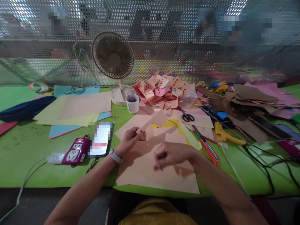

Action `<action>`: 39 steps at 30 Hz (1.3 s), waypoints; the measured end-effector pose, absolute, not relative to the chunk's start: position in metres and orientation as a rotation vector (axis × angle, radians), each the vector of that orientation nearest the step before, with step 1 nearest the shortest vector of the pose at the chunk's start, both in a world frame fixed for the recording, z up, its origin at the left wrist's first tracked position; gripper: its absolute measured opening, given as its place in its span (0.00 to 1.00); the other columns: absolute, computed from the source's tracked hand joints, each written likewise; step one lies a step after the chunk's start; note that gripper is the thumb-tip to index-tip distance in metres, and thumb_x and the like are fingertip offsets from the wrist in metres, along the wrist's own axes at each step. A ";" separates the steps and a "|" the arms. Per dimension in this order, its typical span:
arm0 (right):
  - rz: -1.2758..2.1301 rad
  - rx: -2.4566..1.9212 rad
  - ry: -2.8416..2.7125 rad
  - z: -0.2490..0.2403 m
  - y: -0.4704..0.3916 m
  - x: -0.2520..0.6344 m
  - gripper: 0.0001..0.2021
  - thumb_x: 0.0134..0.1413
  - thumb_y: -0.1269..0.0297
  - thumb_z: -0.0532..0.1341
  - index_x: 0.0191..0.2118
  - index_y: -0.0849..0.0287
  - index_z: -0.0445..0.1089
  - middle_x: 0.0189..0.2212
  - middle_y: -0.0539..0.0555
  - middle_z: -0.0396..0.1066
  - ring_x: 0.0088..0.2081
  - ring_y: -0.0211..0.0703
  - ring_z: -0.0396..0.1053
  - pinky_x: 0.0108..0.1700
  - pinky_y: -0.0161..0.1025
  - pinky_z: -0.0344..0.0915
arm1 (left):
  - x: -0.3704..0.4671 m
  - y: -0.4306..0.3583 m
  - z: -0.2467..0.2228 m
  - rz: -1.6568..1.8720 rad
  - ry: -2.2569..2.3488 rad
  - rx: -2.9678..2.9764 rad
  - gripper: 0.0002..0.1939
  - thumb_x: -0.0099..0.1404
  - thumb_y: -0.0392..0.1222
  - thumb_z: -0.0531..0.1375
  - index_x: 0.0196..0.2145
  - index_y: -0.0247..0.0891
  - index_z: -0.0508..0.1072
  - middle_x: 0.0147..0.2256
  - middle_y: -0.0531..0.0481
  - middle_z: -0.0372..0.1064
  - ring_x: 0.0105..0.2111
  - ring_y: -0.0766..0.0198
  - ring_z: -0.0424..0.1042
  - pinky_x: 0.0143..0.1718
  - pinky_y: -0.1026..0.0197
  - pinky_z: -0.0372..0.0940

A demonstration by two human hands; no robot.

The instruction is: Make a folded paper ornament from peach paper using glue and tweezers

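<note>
My left hand point(131, 140) pinches a peach piece of paper point(154, 123) with small red marks by the fingertips. A white watch is on that wrist. Curled in above a large peach paper sheet point(145, 175), my right hand point(168, 154) has its fingers closed and slightly blurred; anything between them is too small to make out. Under and behind the hands lie more peach sheets and a yellow paper point(180, 129) with red spots. A white cup point(132, 103) with dark contents stands beyond my left hand.
A heap of folded, dotted paper pieces point(161, 90) lies at the back, near a fan point(114, 59). Scissors point(188, 117), an orange cutter point(209, 151) and a yellow glue gun point(226, 135) lie right. Left are a phone point(100, 140), purple power strip point(76, 151) and paper stack point(79, 106).
</note>
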State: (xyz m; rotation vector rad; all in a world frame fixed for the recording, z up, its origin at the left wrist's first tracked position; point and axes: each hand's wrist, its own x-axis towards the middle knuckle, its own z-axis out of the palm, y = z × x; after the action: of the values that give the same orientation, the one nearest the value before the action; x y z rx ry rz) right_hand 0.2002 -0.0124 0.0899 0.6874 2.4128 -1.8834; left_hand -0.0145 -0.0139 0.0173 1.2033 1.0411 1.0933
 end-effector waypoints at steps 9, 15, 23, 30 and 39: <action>-2.173 1.915 2.408 0.035 0.014 0.181 0.21 0.44 0.45 0.66 0.28 0.58 0.63 0.16 0.42 0.54 0.19 0.32 0.50 0.21 0.32 0.47 | -0.014 -0.014 0.021 1.114 1.066 1.210 0.18 0.58 0.54 0.66 0.32 0.34 0.71 0.25 0.51 0.70 0.26 0.67 0.70 0.33 0.63 0.68; -2.463 1.959 2.312 0.029 0.004 0.168 0.21 0.42 0.47 0.68 0.25 0.57 0.61 0.15 0.41 0.50 0.18 0.31 0.47 0.21 0.33 0.44 | -0.016 -0.016 0.021 1.069 1.010 1.085 0.20 0.56 0.55 0.67 0.34 0.35 0.71 0.26 0.51 0.70 0.25 0.66 0.71 0.30 0.62 0.69; -2.350 1.898 2.469 0.023 -0.006 0.164 0.20 0.47 0.46 0.65 0.25 0.56 0.59 0.16 0.42 0.51 0.19 0.33 0.50 0.22 0.34 0.49 | -0.011 -0.014 0.021 1.089 1.127 1.175 0.22 0.57 0.57 0.65 0.21 0.36 0.65 0.18 0.54 0.64 0.19 0.71 0.61 0.22 0.67 0.57; -2.448 1.924 2.411 0.024 -0.006 0.163 0.20 0.47 0.48 0.66 0.24 0.56 0.60 0.16 0.42 0.52 0.18 0.32 0.49 0.21 0.34 0.48 | -0.017 -0.016 0.022 1.088 1.047 1.192 0.20 0.60 0.58 0.62 0.33 0.35 0.72 0.25 0.53 0.67 0.24 0.69 0.67 0.25 0.67 0.62; -2.596 2.148 2.228 0.032 -0.007 0.159 0.23 0.42 0.43 0.67 0.23 0.56 0.59 0.11 0.41 0.51 0.15 0.31 0.48 0.19 0.34 0.48 | -0.013 -0.015 0.024 1.280 1.059 0.952 0.30 0.62 0.61 0.59 0.55 0.38 0.67 0.23 0.57 0.62 0.23 0.69 0.66 0.30 0.64 0.66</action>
State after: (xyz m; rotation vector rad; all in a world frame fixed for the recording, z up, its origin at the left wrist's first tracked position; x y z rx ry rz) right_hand 0.1586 -0.0070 0.0322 2.1479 2.2284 -2.5961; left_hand -0.0133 -0.0154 0.0241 0.9518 1.0592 1.2797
